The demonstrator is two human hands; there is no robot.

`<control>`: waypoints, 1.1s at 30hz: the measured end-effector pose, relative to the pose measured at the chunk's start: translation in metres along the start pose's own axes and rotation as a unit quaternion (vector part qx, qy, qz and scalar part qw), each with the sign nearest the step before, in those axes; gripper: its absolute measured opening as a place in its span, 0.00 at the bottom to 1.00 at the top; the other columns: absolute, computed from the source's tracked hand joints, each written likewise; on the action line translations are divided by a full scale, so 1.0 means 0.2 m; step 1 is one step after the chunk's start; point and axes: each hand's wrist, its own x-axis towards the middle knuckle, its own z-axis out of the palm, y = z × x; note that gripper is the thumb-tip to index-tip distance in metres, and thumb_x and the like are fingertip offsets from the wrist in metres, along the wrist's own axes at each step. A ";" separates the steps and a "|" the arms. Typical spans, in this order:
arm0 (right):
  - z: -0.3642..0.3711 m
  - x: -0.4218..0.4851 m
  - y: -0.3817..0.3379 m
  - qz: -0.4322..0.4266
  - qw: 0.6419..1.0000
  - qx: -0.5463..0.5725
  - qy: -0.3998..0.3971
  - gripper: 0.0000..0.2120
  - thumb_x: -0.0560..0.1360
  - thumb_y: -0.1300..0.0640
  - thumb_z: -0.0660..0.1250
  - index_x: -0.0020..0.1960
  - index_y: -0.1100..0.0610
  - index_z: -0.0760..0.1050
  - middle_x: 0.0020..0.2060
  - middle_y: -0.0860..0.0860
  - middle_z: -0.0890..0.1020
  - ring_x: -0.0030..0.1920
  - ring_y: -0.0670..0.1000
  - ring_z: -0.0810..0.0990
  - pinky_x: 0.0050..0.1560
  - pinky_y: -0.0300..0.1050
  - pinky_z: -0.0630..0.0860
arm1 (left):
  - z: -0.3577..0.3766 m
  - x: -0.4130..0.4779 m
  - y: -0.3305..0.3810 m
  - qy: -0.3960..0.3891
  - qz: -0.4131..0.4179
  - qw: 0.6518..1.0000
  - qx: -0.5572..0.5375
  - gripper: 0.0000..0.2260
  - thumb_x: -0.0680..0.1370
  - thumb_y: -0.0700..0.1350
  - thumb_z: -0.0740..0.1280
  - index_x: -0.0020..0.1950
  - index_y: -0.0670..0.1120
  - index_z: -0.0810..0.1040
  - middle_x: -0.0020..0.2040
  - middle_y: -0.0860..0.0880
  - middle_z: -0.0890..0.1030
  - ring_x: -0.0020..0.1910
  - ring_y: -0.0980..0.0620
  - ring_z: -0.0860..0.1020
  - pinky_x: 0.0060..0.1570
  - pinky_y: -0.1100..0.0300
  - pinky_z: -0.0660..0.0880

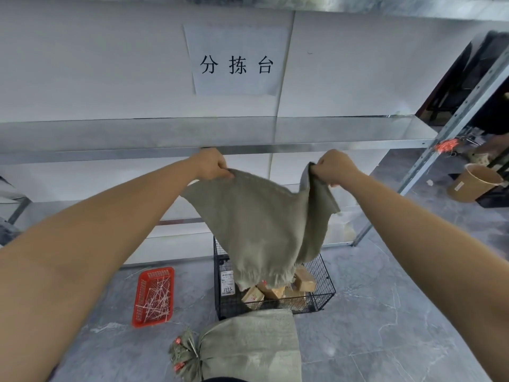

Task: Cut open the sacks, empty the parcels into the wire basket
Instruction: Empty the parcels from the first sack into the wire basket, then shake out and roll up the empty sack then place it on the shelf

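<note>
I hold a grey-green woven sack [259, 224] upside down over a black wire basket [326, 295] on the floor. My left hand [212, 165] grips one bottom corner of the sack and my right hand [332, 166] grips the other, both raised in front of the shelf. The sack's open mouth hangs inside the basket, over several brown cardboard parcels [304, 281] and a white labelled parcel [228, 282]. A second sack [253, 346], full and tied shut with a tie at its neck, lies on the floor in front of the basket.
A red plastic tray [143, 296] holding several cut white ties sits on the floor left of the basket. Metal shelving [220, 132] with a paper sign [237, 62] stands behind. A brown paper bucket [473, 183] is at the right, past a shelf post.
</note>
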 end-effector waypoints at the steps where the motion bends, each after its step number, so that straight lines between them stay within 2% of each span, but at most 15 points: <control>1: 0.02 -0.01 -0.04 0.004 1.000 0.019 -0.022 0.18 0.74 0.58 0.57 0.26 0.60 0.64 0.21 0.54 0.72 0.25 0.54 0.69 0.31 0.40 0.67 | 0.01 0.00 0.04 -0.015 0.006 1.000 0.006 0.15 0.78 0.48 0.62 0.34 0.41 0.73 0.31 0.49 0.69 0.34 0.51 0.67 0.31 0.62 0.61; 3: 0.02 -0.02 -0.09 0.028 0.996 0.080 -0.035 0.17 0.74 0.58 0.56 0.26 0.59 0.64 0.13 0.51 0.71 0.22 0.52 0.68 0.28 0.39 0.64 | 0.02 -0.01 0.08 -0.013 0.004 1.000 0.015 0.16 0.79 0.44 0.59 0.32 0.42 0.69 0.33 0.47 0.70 0.37 0.49 0.68 0.32 0.60 0.62; 5: -0.05 -0.01 -0.08 0.043 0.993 0.108 0.016 0.15 0.74 0.59 0.55 0.30 0.60 0.67 0.12 0.50 0.72 0.26 0.53 0.73 0.28 0.39 0.64 | 0.00 -0.01 0.02 0.054 -0.015 0.998 0.021 0.12 0.79 0.42 0.57 0.39 0.40 0.73 0.44 0.42 0.77 0.45 0.43 0.73 0.40 0.56 0.68; 7: -0.15 0.01 -0.02 0.029 0.993 0.055 0.098 0.11 0.74 0.59 0.55 0.36 0.62 0.70 0.26 0.55 0.79 0.36 0.57 0.76 0.34 0.40 0.67 | -0.03 -0.04 -0.09 0.161 -0.055 0.984 0.043 0.13 0.80 0.45 0.56 0.51 0.39 0.76 0.54 0.38 0.78 0.54 0.40 0.75 0.48 0.53 0.70; 8: -0.18 0.01 0.01 0.016 0.994 -0.001 0.107 0.10 0.75 0.58 0.56 0.38 0.62 0.71 0.34 0.56 0.78 0.40 0.58 0.75 0.38 0.42 0.69 | -0.05 -0.07 -0.13 0.193 -0.074 0.976 0.064 0.14 0.81 0.47 0.55 0.54 0.40 0.76 0.55 0.38 0.77 0.56 0.40 0.75 0.49 0.52 0.71; 9: -0.20 0.02 0.03 0.014 0.996 -0.047 0.081 0.10 0.75 0.58 0.56 0.39 0.61 0.70 0.37 0.55 0.76 0.42 0.58 0.75 0.42 0.44 0.71 | -0.07 -0.09 -0.16 0.193 -0.089 0.974 0.084 0.15 0.82 0.48 0.54 0.56 0.40 0.76 0.56 0.39 0.77 0.57 0.40 0.74 0.50 0.52 0.71; 11: -0.20 0.03 0.06 0.031 0.995 -0.098 -0.009 0.13 0.75 0.57 0.56 0.35 0.61 0.70 0.34 0.53 0.75 0.38 0.55 0.75 0.45 0.46 0.73 | -0.10 -0.09 -0.16 0.106 -0.090 0.987 0.085 0.16 0.81 0.49 0.56 0.56 0.39 0.77 0.57 0.38 0.77 0.58 0.41 0.74 0.53 0.52 0.70; 13: -0.22 0.04 0.04 0.049 0.996 -0.054 -0.054 0.15 0.75 0.60 0.56 0.30 0.61 0.67 0.26 0.54 0.73 0.28 0.52 0.71 0.35 0.42 0.69 | -0.12 -0.09 -0.13 0.012 -0.094 0.995 0.034 0.17 0.80 0.50 0.59 0.51 0.37 0.78 0.51 0.37 0.77 0.51 0.42 0.75 0.52 0.53 0.71; 15: -0.25 0.02 0.01 0.058 0.996 0.062 -0.036 0.15 0.75 0.62 0.56 0.29 0.60 0.63 0.22 0.54 0.67 0.22 0.51 0.67 0.27 0.37 0.61 | -0.13 -0.09 -0.10 -0.024 -0.114 0.990 -0.075 0.16 0.78 0.50 0.64 0.42 0.37 0.77 0.41 0.42 0.75 0.40 0.45 0.74 0.41 0.56 0.72; 16: -0.25 -0.01 -0.01 0.074 0.990 0.106 -0.047 0.16 0.75 0.63 0.55 0.29 0.59 0.62 0.19 0.53 0.66 0.18 0.50 0.66 0.23 0.34 0.59 | -0.13 -0.09 -0.08 -0.025 -0.119 0.980 -0.157 0.15 0.76 0.49 0.66 0.38 0.39 0.75 0.36 0.44 0.74 0.36 0.48 0.73 0.35 0.58 0.70; 18: -0.22 -0.06 -0.05 0.098 0.979 0.119 -0.133 0.17 0.76 0.62 0.55 0.29 0.57 0.61 0.13 0.49 0.64 0.12 0.45 0.63 0.17 0.29 0.54 | -0.11 -0.08 -0.04 -0.019 -0.111 0.968 -0.223 0.15 0.74 0.48 0.70 0.32 0.42 0.72 0.31 0.46 0.72 0.31 0.50 0.71 0.30 0.61 0.67; 21: -0.16 -0.08 -0.10 0.119 0.954 0.132 -0.241 0.17 0.77 0.58 0.56 0.29 0.54 0.61 0.13 0.45 0.66 0.15 0.43 0.72 0.17 0.31 0.51 | -0.07 -0.04 0.04 0.050 -0.043 0.992 -0.111 0.17 0.72 0.50 0.71 0.30 0.42 0.70 0.30 0.44 0.69 0.30 0.49 0.68 0.26 0.62 0.63; 24: -0.12 -0.08 -0.18 0.112 0.939 0.241 -0.218 0.16 0.78 0.55 0.58 0.31 0.54 0.65 0.14 0.47 0.72 0.18 0.43 0.76 0.17 0.29 0.54 | -0.07 -0.01 0.13 0.111 0.028 0.989 -0.094 0.11 0.73 0.49 0.71 0.39 0.43 0.73 0.37 0.44 0.73 0.38 0.48 0.70 0.32 0.59 0.61; 27: -0.06 -0.11 -0.28 0.100 0.922 0.322 -0.189 0.17 0.79 0.54 0.59 0.32 0.57 0.70 0.16 0.48 0.76 0.18 0.43 0.76 0.17 0.29 0.59 | -0.06 0.01 0.18 0.110 0.062 0.985 -0.118 0.08 0.74 0.46 0.70 0.47 0.42 0.78 0.44 0.43 0.79 0.43 0.50 0.73 0.40 0.62 0.66; 33: 0.03 -0.14 -0.40 0.079 0.916 0.365 -0.147 0.18 0.79 0.55 0.58 0.32 0.57 0.73 0.16 0.48 0.77 0.16 0.43 0.74 0.16 0.28 0.58 | -0.08 0.02 0.25 0.102 0.098 0.971 -0.195 0.09 0.75 0.41 0.68 0.53 0.38 0.81 0.52 0.40 0.82 0.49 0.47 0.79 0.52 0.60 0.72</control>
